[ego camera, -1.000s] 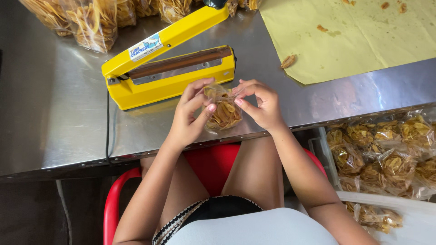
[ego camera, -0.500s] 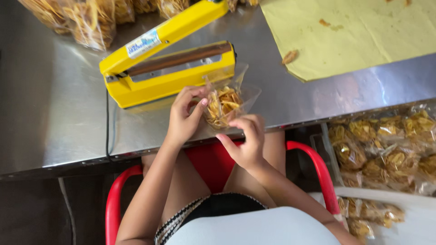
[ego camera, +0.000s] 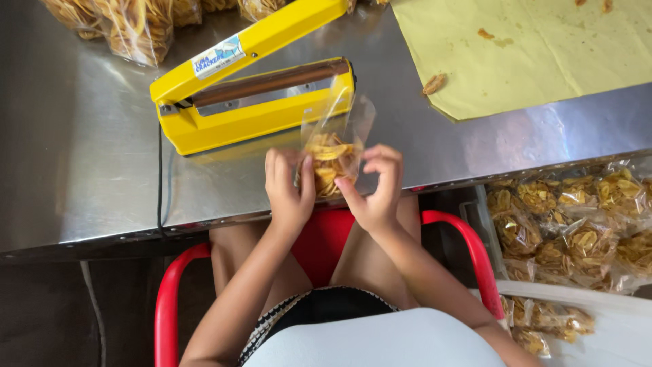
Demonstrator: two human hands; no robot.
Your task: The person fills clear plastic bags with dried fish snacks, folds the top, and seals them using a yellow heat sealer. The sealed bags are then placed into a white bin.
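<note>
Right hand (ego camera: 377, 187) is back on the clear plastic bag of yellow chips (ego camera: 329, 160); half a second ago it had dropped away. Left hand (ego camera: 288, 190) too: both grips pinched shut on the bag, held upright over the steel bench (ego camera: 88, 170) edge, open top just before the yellow heat sealer (ego camera: 251, 102), ready to feed in.

- The right hand (ego camera: 377, 187), down near the lap half a second ago, has come back up to the clear bag of chips (ego camera: 331, 158), opposite the left hand (ego camera: 288, 187).
- The bag now stands upright between both hands.
</note>
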